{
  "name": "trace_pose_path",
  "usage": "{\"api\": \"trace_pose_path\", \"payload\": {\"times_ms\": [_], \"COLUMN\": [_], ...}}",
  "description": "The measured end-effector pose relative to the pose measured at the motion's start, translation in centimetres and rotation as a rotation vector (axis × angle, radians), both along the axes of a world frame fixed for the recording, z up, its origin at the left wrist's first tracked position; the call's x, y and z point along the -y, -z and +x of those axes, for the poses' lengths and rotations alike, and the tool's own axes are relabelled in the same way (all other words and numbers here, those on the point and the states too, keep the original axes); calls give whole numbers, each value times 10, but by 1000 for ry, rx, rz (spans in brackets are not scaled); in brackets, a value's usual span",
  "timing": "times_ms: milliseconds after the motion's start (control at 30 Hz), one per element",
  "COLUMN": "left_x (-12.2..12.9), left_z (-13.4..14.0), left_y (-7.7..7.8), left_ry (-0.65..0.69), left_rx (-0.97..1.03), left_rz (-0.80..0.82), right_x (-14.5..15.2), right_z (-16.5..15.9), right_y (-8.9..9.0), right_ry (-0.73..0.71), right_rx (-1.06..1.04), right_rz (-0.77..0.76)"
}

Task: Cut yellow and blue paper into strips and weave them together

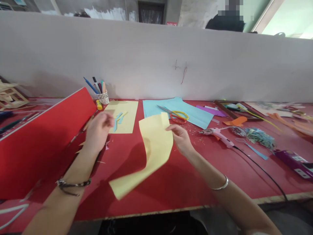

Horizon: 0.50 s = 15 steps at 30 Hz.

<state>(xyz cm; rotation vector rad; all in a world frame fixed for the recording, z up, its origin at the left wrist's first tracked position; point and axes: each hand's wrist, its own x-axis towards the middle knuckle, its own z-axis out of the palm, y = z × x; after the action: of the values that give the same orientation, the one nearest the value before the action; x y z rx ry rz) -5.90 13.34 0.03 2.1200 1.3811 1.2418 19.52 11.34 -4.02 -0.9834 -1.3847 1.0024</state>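
My right hand [182,138] pinches the upper right edge of a curved sheet of pale yellow paper [156,140], which hangs over the red table [190,182]. The sheet's lower end bends toward the left, and a short flap is folded at its top. To the left, my left hand [99,130] is raised with its fingers curled together. Whether anything is in them is hidden. Just beyond it lies a flat yellow sheet [129,112] bearing several thin blue and yellow paper strips [119,119]. Scissors [179,116] with red and yellow handles rest on light blue paper [198,114].
A red board [49,140] stands at the left, near a pen cup [104,98]. On the right are a pink glue gun [218,135] with a black cord, shredded paper [261,137] and a purple device [293,163]. Behind rises a white partition [146,62], a person [226,21] beyond it.
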Motion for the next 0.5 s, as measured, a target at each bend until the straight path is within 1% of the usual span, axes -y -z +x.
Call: {"api": "trace_pose_path", "payload": {"times_ms": [67, 133, 167, 200, 267, 300, 400, 433, 500], "left_x": [-7, -12, -13, -14, -13, -11, -8, -7, -9], "left_z": [16, 36, 45, 52, 63, 65, 64, 61, 54], "left_y": [8, 17, 21, 25, 30, 32, 36, 37, 40], "left_ry": [74, 145, 191, 206, 205, 197, 179, 162, 88], "left_rx": [80, 87, 105, 125, 153, 162, 192, 210, 251], "left_rz": [-112, -193, -290, -371, -505, -544, -581, -575, -532], "right_x": [2, 5, 7, 8, 10, 10, 10, 10, 10], "right_z": [-4, -7, -8, -9, -10, -10, -9, -8, -6], "right_y": [5, 8, 8, 8, 7, 7, 6, 5, 2], "right_ry": [-100, -209, -259, -300, -344, -349, -362, -369, -394], "right_rx": [-79, -102, -97, -85, -43, -13, 36, 51, 125], "right_rz": [-138, -219, -242, -254, -245, -229, -226, -252, -329]}}
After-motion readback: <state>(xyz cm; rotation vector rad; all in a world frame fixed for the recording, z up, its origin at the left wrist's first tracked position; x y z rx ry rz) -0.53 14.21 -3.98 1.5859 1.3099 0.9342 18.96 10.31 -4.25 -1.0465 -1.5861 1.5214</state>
